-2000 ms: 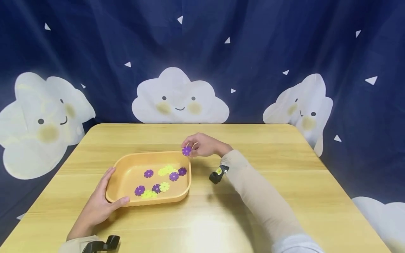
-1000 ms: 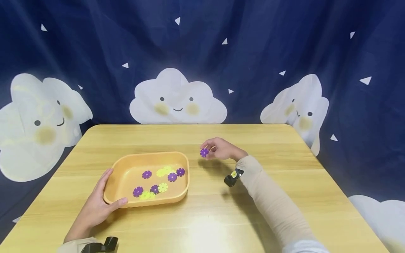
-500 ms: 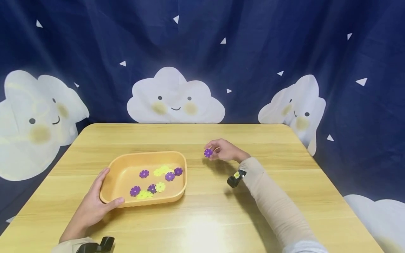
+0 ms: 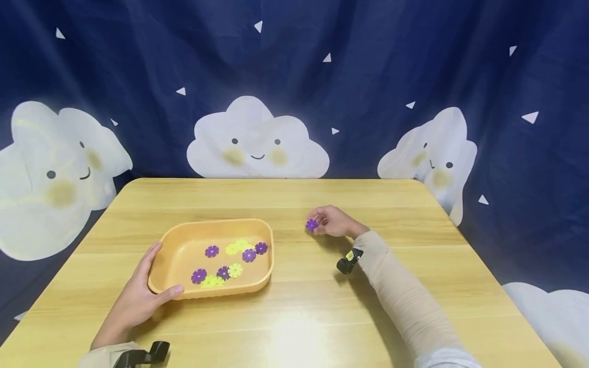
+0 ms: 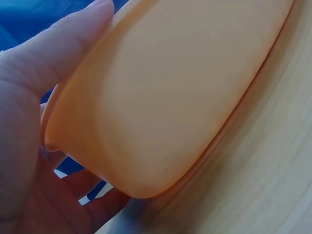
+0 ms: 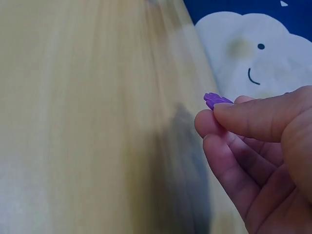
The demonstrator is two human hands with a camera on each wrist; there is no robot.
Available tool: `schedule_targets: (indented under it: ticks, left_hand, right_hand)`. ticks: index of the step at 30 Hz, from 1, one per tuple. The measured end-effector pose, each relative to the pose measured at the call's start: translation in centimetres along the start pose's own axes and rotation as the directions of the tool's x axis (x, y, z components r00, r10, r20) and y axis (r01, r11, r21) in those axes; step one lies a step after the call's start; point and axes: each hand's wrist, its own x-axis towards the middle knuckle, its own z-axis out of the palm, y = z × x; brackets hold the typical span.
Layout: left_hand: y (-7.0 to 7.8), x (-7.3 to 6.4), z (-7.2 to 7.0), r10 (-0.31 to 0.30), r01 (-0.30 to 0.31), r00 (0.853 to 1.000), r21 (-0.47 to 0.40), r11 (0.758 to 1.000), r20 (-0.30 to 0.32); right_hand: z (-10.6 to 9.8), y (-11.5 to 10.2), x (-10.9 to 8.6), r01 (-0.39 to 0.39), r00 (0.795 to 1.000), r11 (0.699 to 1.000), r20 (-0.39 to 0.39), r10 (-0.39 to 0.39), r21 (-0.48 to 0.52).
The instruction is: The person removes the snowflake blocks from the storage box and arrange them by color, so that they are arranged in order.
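Observation:
My left hand (image 4: 136, 299) grips the left end of an orange plastic basin (image 4: 269, 266), its thumb over the near rim. In the left wrist view the thumb lies along the basin's edge (image 5: 73, 107) and the other fingers curl beneath. Inside the basin lie several purple snowflake discs (image 4: 212, 251) and several yellow snowflake discs (image 4: 235, 270), some overlapping. To the right of the basin, my right hand (image 4: 338, 222) pinches one purple snowflake disc (image 4: 312, 225) over the table. The right wrist view shows this disc (image 6: 214, 100) edge-on between thumb and index finger.
A wooden table (image 4: 294, 327) carries the basin and spreads around both hands. Behind it hangs a dark blue curtain (image 4: 294, 56) printed with smiling white clouds (image 4: 257, 138). Black wrist mounts (image 4: 349, 261) sit on both sleeves.
My right hand has carried the purple snowflake disc from above the basin's right rim out to the right over the table, slightly lower. My left hand keeps its grip on the basin.

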Motion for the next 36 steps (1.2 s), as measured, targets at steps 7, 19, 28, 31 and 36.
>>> schedule_targets:
  ticks: [7,19,28,31,36]
  left_hand:
    - [0.04,-0.02,0.1,0.012,-0.012,1.0,-0.008,1.0,-0.002]
    - [0.01,0.16,-0.07,0.006,-0.006,1.0,0.008,1.0,0.006]
    - [-0.07,0.15,-0.02,0.014,-0.014,1.0,0.002,1.0,0.002]
    - [-0.07,0.16,0.02,0.013,-0.013,1.0,-0.003,1.0,0.003]
    - [0.01,0.15,0.11,0.015,-0.015,1.0,-0.006,1.0,0.004]
  right_hand:
    - [0.16,0.7,0.01,0.013,1.0,0.999,0.019,-0.012,-0.039]
    - [0.25,0.59,-0.15,-0.019,0.999,0.984,0.023,0.023,-0.176]
    - [0.32,0.8,-0.31,-0.016,1.0,0.971,0.012,0.019,-0.237]
    - [0.29,0.85,-0.34,-0.018,1.0,0.97,0.015,0.022,-0.242]
    - [0.19,0.79,-0.41,-0.006,1.0,0.967,0.016,0.011,-0.256]
